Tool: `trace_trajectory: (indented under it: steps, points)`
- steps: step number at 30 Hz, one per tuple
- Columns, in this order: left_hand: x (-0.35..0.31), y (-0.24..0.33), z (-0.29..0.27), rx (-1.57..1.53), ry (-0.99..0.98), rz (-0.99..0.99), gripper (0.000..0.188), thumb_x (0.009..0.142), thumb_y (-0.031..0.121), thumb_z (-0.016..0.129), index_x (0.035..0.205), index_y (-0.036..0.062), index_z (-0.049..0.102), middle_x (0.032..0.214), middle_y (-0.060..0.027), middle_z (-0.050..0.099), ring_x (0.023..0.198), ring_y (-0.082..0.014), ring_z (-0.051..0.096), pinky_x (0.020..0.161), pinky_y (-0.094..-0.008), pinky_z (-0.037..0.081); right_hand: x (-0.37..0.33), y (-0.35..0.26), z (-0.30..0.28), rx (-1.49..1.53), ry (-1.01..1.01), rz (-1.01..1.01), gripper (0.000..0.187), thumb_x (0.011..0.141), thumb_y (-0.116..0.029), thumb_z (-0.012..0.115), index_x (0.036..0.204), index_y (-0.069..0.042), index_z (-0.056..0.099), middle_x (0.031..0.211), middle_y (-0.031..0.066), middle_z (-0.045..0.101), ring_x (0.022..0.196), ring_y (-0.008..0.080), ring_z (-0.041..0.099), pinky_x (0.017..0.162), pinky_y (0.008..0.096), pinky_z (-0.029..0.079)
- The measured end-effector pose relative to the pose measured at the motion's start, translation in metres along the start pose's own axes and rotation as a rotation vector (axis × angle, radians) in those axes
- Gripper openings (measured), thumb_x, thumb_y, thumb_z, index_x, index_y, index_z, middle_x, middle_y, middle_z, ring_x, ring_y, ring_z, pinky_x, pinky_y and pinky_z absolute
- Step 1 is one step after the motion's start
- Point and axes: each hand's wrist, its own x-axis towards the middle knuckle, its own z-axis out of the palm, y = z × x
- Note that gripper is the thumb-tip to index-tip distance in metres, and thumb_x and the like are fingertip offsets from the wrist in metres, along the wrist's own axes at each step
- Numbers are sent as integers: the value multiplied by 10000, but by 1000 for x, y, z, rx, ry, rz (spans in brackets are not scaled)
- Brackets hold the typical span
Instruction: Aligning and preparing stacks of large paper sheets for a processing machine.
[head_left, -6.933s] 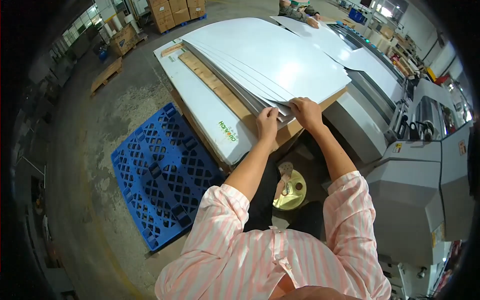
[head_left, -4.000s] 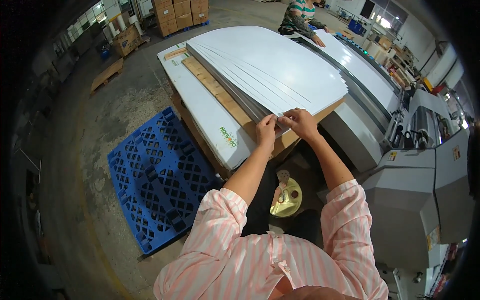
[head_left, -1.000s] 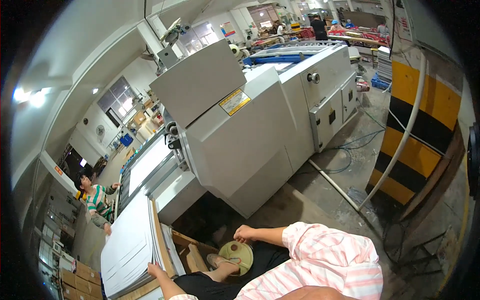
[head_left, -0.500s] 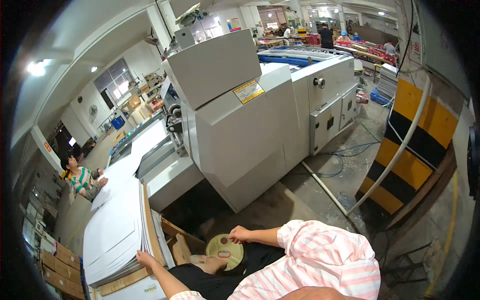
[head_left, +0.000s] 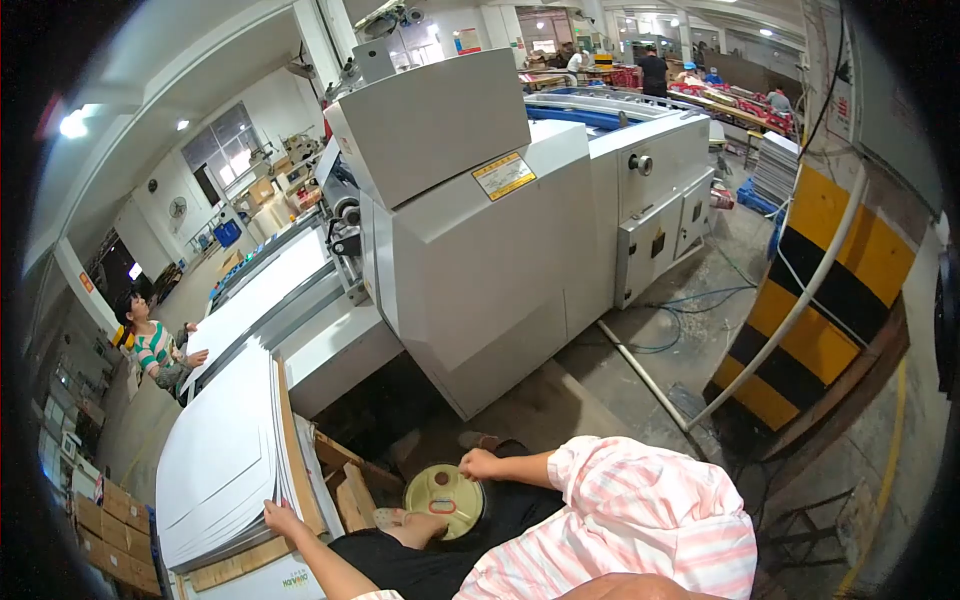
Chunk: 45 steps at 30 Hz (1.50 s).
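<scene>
My left hand (head_left: pixel 281 518) is at the near right corner of a tall stack of large white sheets (head_left: pixel 215 450), its fingers closed on the sheets' edges. The sheets fan slightly apart there. My right hand (head_left: pixel 480 465) is a loose fist above my knee, beside the round pale-yellow lid of a container (head_left: pixel 455 485). Whether anything is inside that fist is hidden. Across the stack, a co-worker in a striped top (head_left: pixel 155 345) has a hand near a white sheet (head_left: pixel 240 318) lying on the machine's feed table.
A big grey machine (head_left: pixel 480 270) stands ahead. Wooden pallet pieces (head_left: pixel 352 498) lie between the stack and the container. A pale pipe (head_left: pixel 645 375) crosses the floor toward a yellow-and-black striped pillar (head_left: pixel 800 300). Cardboard boxes (head_left: pixel 115 540) are piled at far left.
The sheet that overlapped the stack and feed table has slid forward onto the machine's table. The co-worker's hands have shifted with it. Both my hands stay in nearly the same places.
</scene>
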Motion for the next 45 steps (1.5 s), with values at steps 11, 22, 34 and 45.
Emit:
trace_trajectory:
  steps: [11,22,34,45]
  points:
    - [18,4,7,-155,102,-246,263,769,132,512,827,-124,494,849,-157,471,748,-261,506,639,-351,545,2,46,-21,-504,-38,-154,268,725,-270,568,838,-49,670,715,128,646,670,265,629,634,377,488]
    - [13,-18,-3,-299,-70,-167,244,854,161,494,933,-69,519,920,-153,508,855,-234,506,737,-316,487,28,64,1,-632,-111,-136,280,733,-289,567,890,-82,672,836,139,653,794,318,623,723,413,487]
    - [-6,-1,-10,-337,-108,-176,256,875,169,506,894,-86,486,866,-138,467,810,-220,491,738,-303,495,30,74,3,-695,-245,18,285,714,-278,585,871,-59,677,841,153,652,783,310,623,702,404,486]
    - [-12,-2,-5,-273,-137,-165,264,872,161,514,939,-93,484,900,-139,453,878,-243,501,820,-320,496,33,86,-4,-606,-183,-19,259,723,-268,584,844,-61,684,800,134,657,759,301,620,703,408,480]
